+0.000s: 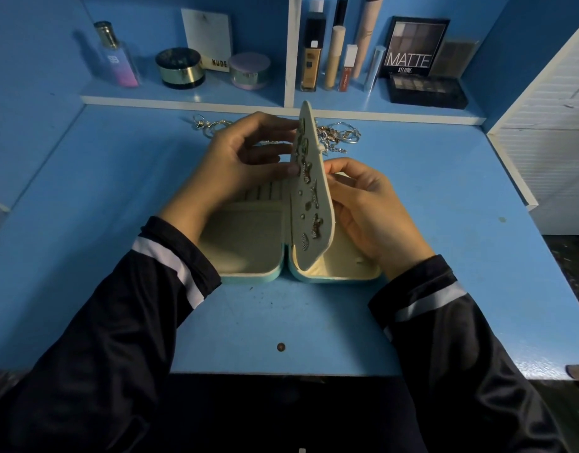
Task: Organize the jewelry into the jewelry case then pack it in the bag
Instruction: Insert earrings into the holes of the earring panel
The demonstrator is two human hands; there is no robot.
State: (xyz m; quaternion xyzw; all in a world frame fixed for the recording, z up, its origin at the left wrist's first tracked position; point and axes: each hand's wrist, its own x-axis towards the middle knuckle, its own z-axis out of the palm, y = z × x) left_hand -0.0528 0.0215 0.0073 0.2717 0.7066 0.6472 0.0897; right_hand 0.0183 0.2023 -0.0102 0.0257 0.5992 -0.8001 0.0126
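Jewelry [339, 136] behind upright panel [312, 197] (cosmetics [312, 57] beyond)

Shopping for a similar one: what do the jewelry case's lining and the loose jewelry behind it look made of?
The jewelry case lining looks like velvety fabric: matte, no glare. The loose jewelry looks like polished silvery metal: glinting links and rings.

The hinged panel [314, 191] standing up from the jewelry case [249, 250] hides the fingertips of the right hand [366, 210] and part of the loose jewelry [339, 137] behind it. The pieces [316, 225] pinned to the panel are too small to identify, and whether the left hand [239, 161] pinches one is unclear. The top edge cuts off the tall tubes [342, 9] on the shelf.
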